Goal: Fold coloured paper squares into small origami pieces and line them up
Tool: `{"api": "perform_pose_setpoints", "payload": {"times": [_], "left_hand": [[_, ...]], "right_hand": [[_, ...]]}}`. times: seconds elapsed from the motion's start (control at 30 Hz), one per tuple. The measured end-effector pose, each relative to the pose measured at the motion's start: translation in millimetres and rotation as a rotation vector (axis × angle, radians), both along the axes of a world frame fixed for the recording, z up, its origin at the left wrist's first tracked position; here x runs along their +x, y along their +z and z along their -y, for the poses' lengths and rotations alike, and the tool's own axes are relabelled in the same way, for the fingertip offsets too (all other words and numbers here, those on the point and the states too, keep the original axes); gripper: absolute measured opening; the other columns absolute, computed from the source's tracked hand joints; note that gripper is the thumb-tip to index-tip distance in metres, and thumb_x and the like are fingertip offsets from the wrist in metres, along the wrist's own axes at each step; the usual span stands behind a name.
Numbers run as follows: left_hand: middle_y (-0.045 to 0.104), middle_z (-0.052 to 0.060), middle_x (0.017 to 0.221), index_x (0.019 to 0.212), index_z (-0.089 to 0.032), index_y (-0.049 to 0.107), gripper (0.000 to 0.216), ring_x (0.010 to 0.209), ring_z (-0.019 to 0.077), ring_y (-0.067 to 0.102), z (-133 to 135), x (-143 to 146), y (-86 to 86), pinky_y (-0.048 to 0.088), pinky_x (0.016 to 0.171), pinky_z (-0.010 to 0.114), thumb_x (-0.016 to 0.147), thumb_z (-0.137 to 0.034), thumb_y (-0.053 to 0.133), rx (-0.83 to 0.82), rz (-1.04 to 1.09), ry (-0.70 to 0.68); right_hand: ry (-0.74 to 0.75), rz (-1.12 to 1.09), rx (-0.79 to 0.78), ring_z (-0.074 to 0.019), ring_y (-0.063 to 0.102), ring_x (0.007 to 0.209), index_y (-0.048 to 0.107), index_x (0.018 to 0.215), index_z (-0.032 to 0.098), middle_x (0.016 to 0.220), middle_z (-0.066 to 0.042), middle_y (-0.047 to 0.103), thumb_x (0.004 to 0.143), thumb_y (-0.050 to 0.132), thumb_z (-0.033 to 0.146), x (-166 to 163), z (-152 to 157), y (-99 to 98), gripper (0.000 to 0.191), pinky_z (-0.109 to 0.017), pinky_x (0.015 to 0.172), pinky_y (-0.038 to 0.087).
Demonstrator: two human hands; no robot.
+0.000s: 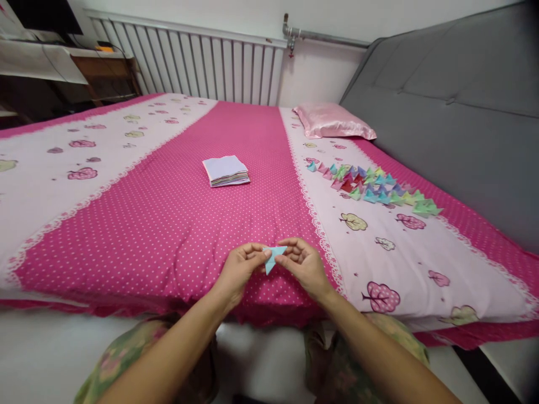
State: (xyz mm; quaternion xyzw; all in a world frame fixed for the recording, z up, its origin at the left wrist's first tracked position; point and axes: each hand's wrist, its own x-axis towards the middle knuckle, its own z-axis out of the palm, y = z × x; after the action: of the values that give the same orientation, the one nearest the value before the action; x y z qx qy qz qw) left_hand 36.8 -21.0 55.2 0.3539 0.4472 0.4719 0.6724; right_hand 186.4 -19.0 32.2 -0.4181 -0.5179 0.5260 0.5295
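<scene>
A small light-blue folded paper triangle [274,256] is held between my two hands, just above the near edge of the bed. My left hand [244,268] pinches its left corner between thumb and fingers. On the other side, my right hand [305,265] grips the right part, its thumb pressed on the paper's face. One point of the triangle hangs downward between the thumbs. Beyond the hands lies a stack of square coloured paper [226,170] with a pale lilac sheet on top. Many folded paper pieces [373,184] in several colours sit in rows at the right.
The bed [185,213] has a pink dotted and white tree-print cover. A pink pillow [332,120] rests at the far right, beside a grey padded headboard [455,95]. A white radiator [197,59] lines the back wall; a desk with a monitor [46,17] stands far left.
</scene>
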Motion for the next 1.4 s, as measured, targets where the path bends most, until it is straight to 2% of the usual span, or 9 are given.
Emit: {"api": "perform_pose_setpoints", "payload": {"times": [0.13, 0.33, 0.43, 0.53, 0.7, 0.83, 1.17, 1.4], "left_hand": [[0.061, 0.0, 0.065, 0.067, -0.015, 0.064, 0.017, 0.056, 0.0077, 0.054, -1.2, -1.1, -1.1, 0.042, 0.056, 0.019, 0.06, -0.027, 0.073, -0.037, 0.047, -0.039], [0.065, 0.002, 0.065, 0.067, -0.015, 0.068, 0.013, 0.056, 0.0089, 0.054, -1.1, -1.6, 2.2, 0.04, 0.056, 0.019, 0.065, -0.028, 0.069, 0.076, -0.154, -0.084], [0.064, 0.001, 0.058, 0.063, -0.016, 0.068, 0.013, 0.051, 0.0081, 0.051, -1.0, -0.6, 2.4, 0.037, 0.052, 0.019, 0.066, -0.029, 0.068, 0.129, -0.208, -0.125], [0.062, 0.0, 0.053, 0.062, -0.016, 0.067, 0.013, 0.047, 0.0081, 0.05, -1.7, 0.1, 2.4, 0.036, 0.05, 0.019, 0.066, -0.028, 0.066, 0.142, -0.232, -0.148], [0.063, 0.001, 0.053, 0.066, -0.015, 0.068, 0.012, 0.048, 0.0087, 0.052, -3.2, -0.4, 4.2, 0.037, 0.051, 0.019, 0.068, -0.026, 0.063, 0.141, -0.264, -0.126], [0.062, 0.0, 0.053, 0.066, -0.014, 0.068, 0.013, 0.048, 0.0085, 0.051, -4.0, -1.2, 3.4, 0.037, 0.051, 0.019, 0.069, -0.026, 0.062, 0.161, -0.282, -0.127], [0.061, 0.001, 0.057, 0.069, -0.014, 0.066, 0.017, 0.052, 0.0104, 0.052, -4.6, -1.6, -4.6, 0.039, 0.054, 0.021, 0.072, -0.029, 0.058, 0.257, -0.404, -0.144], [0.059, 0.0, 0.056, 0.066, -0.015, 0.064, 0.018, 0.051, 0.0104, 0.05, -4.9, -3.7, -11.7, 0.036, 0.051, 0.022, 0.073, -0.029, 0.056, 0.301, -0.494, -0.224]], "right_hand": [[-0.014, -0.018, -0.026, -0.0115, 0.059, 0.059, 0.06, 0.074, 0.018, 0.069, 0.0, 0.063, 0.065, 0.071, 0.034, 1.3, -0.7, 1.3, 0.022, -0.024, 0.059, 0.049], [-0.044, 0.01, 0.013, -0.0104, 0.056, 0.051, 0.057, 0.069, 0.019, 0.06, 0.004, 0.058, 0.069, 0.067, 0.035, 4.0, 0.0, 6.7, 0.019, -0.022, 0.052, 0.046], [-0.049, 0.039, 0.048, -0.0097, 0.054, 0.05, 0.056, 0.066, 0.019, 0.057, 0.004, 0.056, 0.072, 0.065, 0.033, 5.6, 0.8, 8.6, 0.018, -0.021, 0.049, 0.044], [-0.037, 0.054, 0.058, -0.01, 0.054, 0.05, 0.057, 0.068, 0.019, 0.058, 0.004, 0.057, 0.072, 0.065, 0.032, 7.2, 1.0, 9.8, 0.016, -0.021, 0.049, 0.044], [-0.019, 0.047, 0.066, -0.0109, 0.058, 0.054, 0.064, 0.082, 0.019, 0.063, 0.002, 0.062, 0.075, 0.062, 0.031, 9.0, -1.3, 12.5, 0.014, -0.023, 0.054, 0.048], [-0.032, 0.061, 0.064, -0.0105, 0.057, 0.051, 0.065, 0.076, 0.017, 0.055, 0.002, 0.061, 0.076, 0.061, 0.031, 9.2, -3.0, 12.3, 0.014, -0.022, 0.053, 0.047], [-0.113, 0.141, 0.071, -0.0099, 0.057, 0.047, 0.059, 0.066, 0.017, 0.054, 0.002, 0.06, 0.076, 0.061, 0.032, 9.6, -1.1, 9.1, 0.018, -0.021, 0.049, 0.045], [-0.113, 0.175, 0.052, -0.0092, 0.054, 0.044, 0.057, 0.062, 0.017, 0.052, 0.003, 0.057, 0.075, 0.062, 0.033, 9.9, -0.2, 7.1, 0.021, -0.02, 0.045, 0.041]]}}
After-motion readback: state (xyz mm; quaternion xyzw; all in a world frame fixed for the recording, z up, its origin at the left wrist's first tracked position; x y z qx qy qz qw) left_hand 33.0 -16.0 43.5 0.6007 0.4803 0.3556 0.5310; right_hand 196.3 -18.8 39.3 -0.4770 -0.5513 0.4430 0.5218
